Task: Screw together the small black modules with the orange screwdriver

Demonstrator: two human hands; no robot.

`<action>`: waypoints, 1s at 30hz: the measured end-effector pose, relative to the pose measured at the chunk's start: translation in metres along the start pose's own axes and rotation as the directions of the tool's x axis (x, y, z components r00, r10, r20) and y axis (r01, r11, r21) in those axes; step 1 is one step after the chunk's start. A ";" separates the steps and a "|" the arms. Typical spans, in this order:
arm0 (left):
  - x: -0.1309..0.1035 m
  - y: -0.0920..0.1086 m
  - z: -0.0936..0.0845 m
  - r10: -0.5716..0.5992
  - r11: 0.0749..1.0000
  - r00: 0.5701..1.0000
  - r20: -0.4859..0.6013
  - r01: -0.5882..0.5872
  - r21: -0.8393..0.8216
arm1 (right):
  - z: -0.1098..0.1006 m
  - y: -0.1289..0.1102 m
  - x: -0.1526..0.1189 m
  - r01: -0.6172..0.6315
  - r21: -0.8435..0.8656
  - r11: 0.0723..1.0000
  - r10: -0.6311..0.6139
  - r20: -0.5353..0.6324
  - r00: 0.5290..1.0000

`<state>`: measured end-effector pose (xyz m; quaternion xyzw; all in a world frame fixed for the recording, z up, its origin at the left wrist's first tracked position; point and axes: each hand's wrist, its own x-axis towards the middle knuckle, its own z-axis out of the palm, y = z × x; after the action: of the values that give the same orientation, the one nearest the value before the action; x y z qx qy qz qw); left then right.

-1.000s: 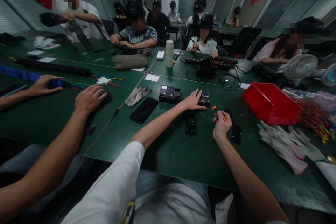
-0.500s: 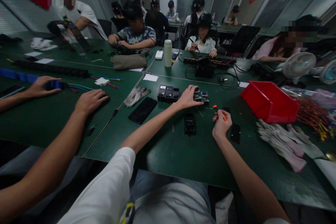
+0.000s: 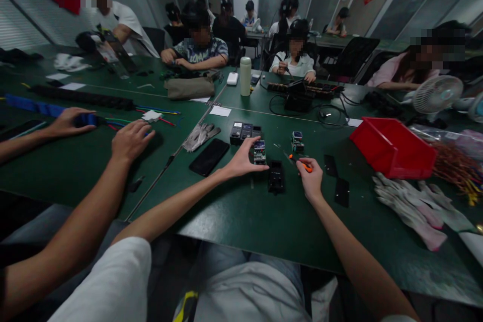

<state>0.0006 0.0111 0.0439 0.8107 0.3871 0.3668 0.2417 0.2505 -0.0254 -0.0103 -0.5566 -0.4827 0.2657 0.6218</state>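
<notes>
My left hand grips a small green circuit board with a little display, thumb and fingers on its edges. Just right of it on the green table lies an open black plastic housing. My right hand is closed round a slim tool with an orange and black handle, apparently a screwdriver, its thin shaft pointing left. Another circuit board stands beyond the tool. Behind my left hand sit several black modules side by side. Two flat black plates lie right of my right hand.
A black phone and a grey glove lie left of my left arm. At right are a red bin, more gloves and a fan. A co-worker's hands are at left by cables; a bottle stands farther back.
My left hand has come nearer and left, carrying one circuit board away from the other, to beside the black housing. My right hand with the tool has shifted slightly left.
</notes>
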 end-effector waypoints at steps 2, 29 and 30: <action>-0.009 -0.007 0.002 -0.007 1.000 1.000 -0.009 0.007 -0.018 | 0.000 -0.001 -0.001 0.047 -0.094 0.994 -0.041 0.065 0.997; -0.029 -0.032 0.004 -0.020 1.000 0.972 0.233 0.024 -0.013 | -0.002 -0.010 -0.006 0.327 -0.465 0.823 -0.214 0.279 0.936; -0.029 -0.032 0.004 -0.022 0.999 0.972 0.232 0.031 -0.034 | -0.001 -0.014 -0.007 0.339 -0.449 0.827 -0.232 0.277 0.932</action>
<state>-0.0226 0.0058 0.0081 0.8381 0.3601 0.2737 0.3051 0.2459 -0.0356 0.0005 -0.5853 -0.6750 0.0957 0.4389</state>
